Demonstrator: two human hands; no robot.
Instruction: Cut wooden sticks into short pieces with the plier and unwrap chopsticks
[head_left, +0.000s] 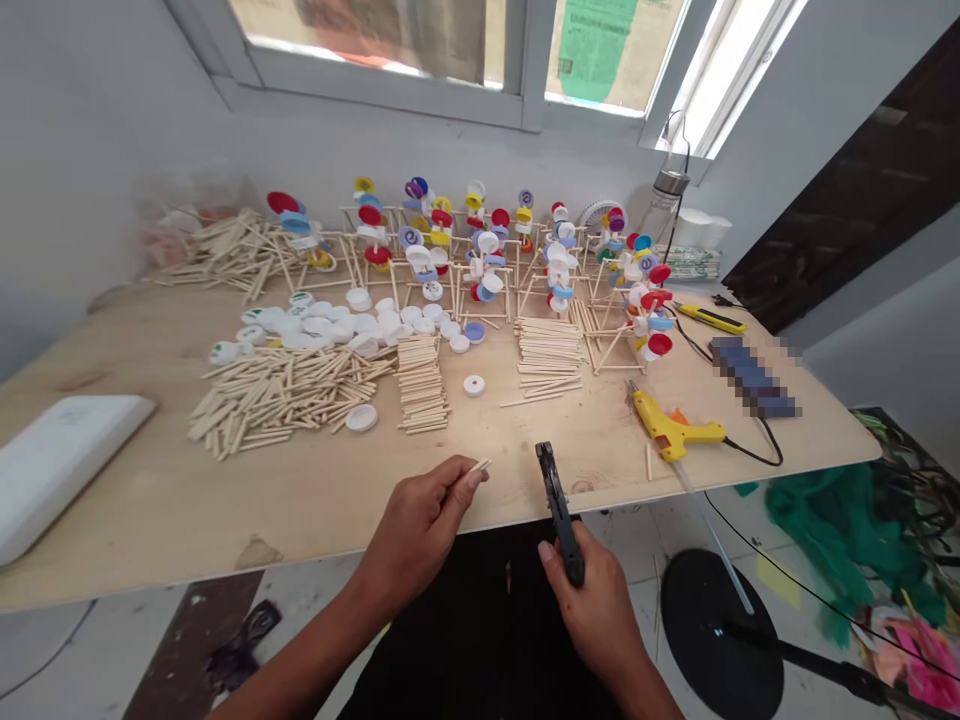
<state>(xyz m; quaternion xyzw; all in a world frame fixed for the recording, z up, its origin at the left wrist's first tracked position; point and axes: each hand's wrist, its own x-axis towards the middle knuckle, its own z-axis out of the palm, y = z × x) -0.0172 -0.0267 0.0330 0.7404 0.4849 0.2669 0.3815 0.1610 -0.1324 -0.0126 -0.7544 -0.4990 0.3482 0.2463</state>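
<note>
My left hand (416,525) is closed at the table's front edge. Thumb and fingers pinch short wooden sticks (484,464), whose pale ends poke out past the fingertips. In my right hand (598,605) is a black pliers-like cutter (556,500), its head pointing away from me over the tabletop. The tool and the sticks are apart. Beyond my left hand lie a neat stack of short sticks (422,385) and a white bottle cap (474,386). A stack of longer sticks (550,352) sits farther back.
Stick frames bearing coloured caps (487,262) stand along the back. A loose stick pile (277,395) and white caps (322,325) lie left, near a white box (67,460). Right are a yellow glue gun (671,428) with a cord, a yellow cutter knife (711,318) and a bottle (661,205).
</note>
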